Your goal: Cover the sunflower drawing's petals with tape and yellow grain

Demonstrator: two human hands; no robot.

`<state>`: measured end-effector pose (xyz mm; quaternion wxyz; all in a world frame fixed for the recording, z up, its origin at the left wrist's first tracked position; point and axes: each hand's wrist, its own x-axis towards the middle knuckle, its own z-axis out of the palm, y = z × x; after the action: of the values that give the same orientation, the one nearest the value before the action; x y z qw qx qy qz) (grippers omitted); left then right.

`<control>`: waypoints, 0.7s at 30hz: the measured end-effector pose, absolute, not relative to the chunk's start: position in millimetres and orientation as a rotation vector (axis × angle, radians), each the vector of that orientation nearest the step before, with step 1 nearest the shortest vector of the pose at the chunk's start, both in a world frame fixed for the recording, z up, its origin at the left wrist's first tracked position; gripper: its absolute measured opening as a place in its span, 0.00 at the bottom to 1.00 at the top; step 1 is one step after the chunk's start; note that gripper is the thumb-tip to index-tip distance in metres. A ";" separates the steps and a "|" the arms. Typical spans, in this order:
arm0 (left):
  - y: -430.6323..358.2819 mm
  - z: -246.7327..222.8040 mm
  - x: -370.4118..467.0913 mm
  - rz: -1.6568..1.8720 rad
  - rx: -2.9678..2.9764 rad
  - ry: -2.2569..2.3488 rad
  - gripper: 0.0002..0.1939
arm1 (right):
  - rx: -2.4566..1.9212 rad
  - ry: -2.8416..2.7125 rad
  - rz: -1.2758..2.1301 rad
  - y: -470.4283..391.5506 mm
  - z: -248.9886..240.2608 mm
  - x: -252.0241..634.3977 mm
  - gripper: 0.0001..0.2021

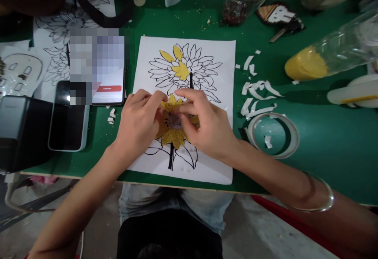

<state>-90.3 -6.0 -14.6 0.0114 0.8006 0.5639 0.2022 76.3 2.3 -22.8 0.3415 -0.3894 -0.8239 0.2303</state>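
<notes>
A white sheet (221,141) with black flower outlines lies before me on the green table. Its lower sunflower (174,137) has yellow grainy petals and a purplish-brown centre; the upper outlined flower (201,60) has a few yellow patches. From the left, my left hand (140,119) bends over the lower flower, fingers curled in at its upper-left petals. Across from it, my right hand (208,123) has its thumb and fingers drawn together over the flower's centre, the index finger reaching toward the top petal. Whatever sits between the fingertips of either hand is hidden or too small to name.
A tape roll (273,135) and white paper scraps (255,89) lie on the right. Beyond them are a bottle of yellow grains (310,64), a bottle with dark grains (236,11) and keys (280,19). Phones (69,121) and a black box (23,133) stand left.
</notes>
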 end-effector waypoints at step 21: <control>-5.7 -9.8 -88.3 0.532 2.485 1.802 0.12 | -0.992 -2.284 0.489 0.4 -25.3 73.3 0.22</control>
<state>-88.3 -5.7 -9.8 0.0132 0.7976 0.5783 0.1709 73.3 0.4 -25.3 0.2973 -0.3732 -0.8593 0.1841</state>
